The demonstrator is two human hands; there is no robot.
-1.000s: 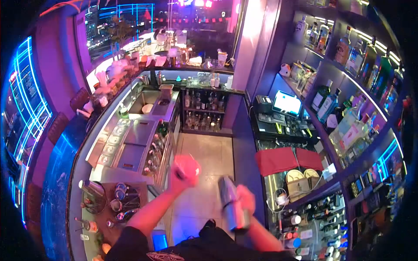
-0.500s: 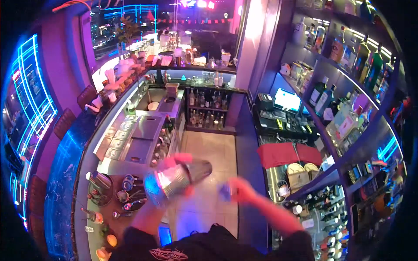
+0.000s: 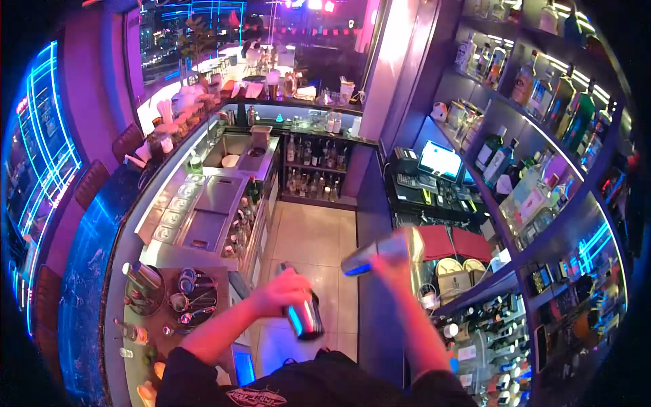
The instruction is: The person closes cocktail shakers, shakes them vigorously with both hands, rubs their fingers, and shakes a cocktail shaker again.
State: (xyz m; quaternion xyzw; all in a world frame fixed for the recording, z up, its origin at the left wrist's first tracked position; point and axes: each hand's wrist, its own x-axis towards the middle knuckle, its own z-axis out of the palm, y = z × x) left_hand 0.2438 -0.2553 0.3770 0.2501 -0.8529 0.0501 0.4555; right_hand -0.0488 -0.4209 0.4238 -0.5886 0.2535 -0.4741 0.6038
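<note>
My left hand is closed around a shiny metal cocktail shaker, tilted with its wider end down to the right; the palm hides its middle. Farther up and right, my right hand grips a second metal shaker, lying nearly sideways with its blue-lit end to the left. Its right end is blurred by motion. Both shakers are in mid-air over the floor, apart from each other.
Strainers and other bar tools lie on a brown mat at left, beside a round tray holding a metal tin. Steel counter and bottles stand ahead. At right are a lit screen, red cloths and bottle shelves.
The left hand has moved down and right, and its shaker now tips downward. The right hand has risen and shows a shaker stretched out in it. The view has shifted slightly.
</note>
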